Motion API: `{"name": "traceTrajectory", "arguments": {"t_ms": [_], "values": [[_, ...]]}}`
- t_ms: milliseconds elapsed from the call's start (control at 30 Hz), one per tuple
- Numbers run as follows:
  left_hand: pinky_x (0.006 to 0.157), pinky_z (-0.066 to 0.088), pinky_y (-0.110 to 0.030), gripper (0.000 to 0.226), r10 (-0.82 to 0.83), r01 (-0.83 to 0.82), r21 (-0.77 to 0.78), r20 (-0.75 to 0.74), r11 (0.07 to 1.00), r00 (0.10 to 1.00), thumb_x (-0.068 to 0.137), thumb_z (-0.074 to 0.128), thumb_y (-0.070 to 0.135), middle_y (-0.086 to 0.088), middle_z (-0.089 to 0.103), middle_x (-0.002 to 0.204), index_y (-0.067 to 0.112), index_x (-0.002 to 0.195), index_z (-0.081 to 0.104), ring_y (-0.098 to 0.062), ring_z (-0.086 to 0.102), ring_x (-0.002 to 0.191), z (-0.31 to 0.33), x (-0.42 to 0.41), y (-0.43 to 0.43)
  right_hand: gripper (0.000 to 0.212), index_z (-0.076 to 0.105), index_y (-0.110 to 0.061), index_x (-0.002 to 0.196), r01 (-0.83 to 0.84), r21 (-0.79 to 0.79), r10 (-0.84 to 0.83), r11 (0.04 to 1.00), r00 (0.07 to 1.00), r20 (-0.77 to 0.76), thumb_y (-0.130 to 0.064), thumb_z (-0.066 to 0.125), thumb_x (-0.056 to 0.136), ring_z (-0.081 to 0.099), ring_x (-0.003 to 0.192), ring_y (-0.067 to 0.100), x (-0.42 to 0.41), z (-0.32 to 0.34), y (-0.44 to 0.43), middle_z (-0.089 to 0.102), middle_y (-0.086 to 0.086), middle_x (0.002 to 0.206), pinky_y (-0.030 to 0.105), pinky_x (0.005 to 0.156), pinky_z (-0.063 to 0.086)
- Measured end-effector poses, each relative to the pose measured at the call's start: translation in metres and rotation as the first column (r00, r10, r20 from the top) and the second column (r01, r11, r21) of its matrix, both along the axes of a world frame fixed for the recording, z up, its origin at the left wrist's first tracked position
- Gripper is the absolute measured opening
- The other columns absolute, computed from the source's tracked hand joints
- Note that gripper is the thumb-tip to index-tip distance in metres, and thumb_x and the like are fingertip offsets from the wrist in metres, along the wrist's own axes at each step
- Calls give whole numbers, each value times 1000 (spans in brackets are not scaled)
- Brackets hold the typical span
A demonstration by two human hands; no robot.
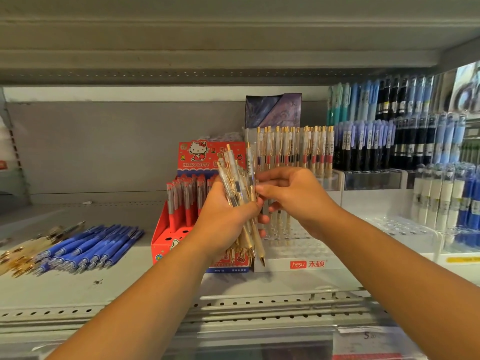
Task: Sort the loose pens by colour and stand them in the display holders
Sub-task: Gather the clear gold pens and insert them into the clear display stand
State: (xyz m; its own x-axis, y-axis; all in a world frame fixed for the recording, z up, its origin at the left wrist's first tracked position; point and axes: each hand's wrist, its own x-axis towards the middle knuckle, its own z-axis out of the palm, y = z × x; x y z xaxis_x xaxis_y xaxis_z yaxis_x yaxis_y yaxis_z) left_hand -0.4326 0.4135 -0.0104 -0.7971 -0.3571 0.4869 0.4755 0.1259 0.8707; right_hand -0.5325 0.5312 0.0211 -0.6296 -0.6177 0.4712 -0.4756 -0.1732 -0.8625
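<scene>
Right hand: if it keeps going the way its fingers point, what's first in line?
The bundle of gold pens gripped by the left hand: the right hand points left, and its fingertips already seem to pinch at it.

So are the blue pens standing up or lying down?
Lying down. The blue pens lie flat in a loose pile on the shelf.

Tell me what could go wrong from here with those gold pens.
1. The left hand grips many gold pens fanned out; as the right hand pinches one free, others may slip onto the shelf.
2. The clear holder sits right beside the Hello Kitty box; a pen could land in the wrong one.
</scene>
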Motion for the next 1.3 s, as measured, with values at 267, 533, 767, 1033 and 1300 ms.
{"name": "traceTrajectory", "arguments": {"t_ms": [267,533,767,1033,1300], "values": [[60,58,-42,48,27,-27,-25,-6,999,1000,87,67,-5,-10,73,97,21,125,54,-30,71,76,1,-1,2,17,68,-12,95,37,-67,-33,997,997,66,2,66,85,69,59,10,3,2,2,73,7,82,17,53,52],[66,60,-48,55,81,-81,-22,-5,996,997,78,69,3,-13,72,104,20,128,55,-32,73,85,1,-2,4,15,66,-13,94,34,-113,-20,993,992,128,1,65,88,71,64,16,6,2,8,71,12,86,26,61,58],[67,60,-52,59,199,-199,100,6,975,980,68,72,10,-12,73,101,21,123,53,-34,74,87,1,-7,7,20,66,-14,105,2,-126,20,992,986,168,-1,65,89,74,79,21,-3,-1,31,72,11,94,29,65,60],[61,57,-18,57,304,-306,-67,-40,950,952,84,68,1,15,72,96,30,130,49,-5,71,87,-1,-11,16,19,67,-12,99,125,-260,-73,958,977,199,4,61,91,75,79,25,-44,1,53,75,10,93,31,66,60],[73,51,-20,56,412,-413,2,-80,911,908,84,69,4,16,70,104,31,128,50,1,68,90,-3,-26,55,28,66,-29,95,168,-308,-186,937,982,-32,-2,61,94,72,82,12,-62,-1,50,71,-2,95,23,65,59]]}}
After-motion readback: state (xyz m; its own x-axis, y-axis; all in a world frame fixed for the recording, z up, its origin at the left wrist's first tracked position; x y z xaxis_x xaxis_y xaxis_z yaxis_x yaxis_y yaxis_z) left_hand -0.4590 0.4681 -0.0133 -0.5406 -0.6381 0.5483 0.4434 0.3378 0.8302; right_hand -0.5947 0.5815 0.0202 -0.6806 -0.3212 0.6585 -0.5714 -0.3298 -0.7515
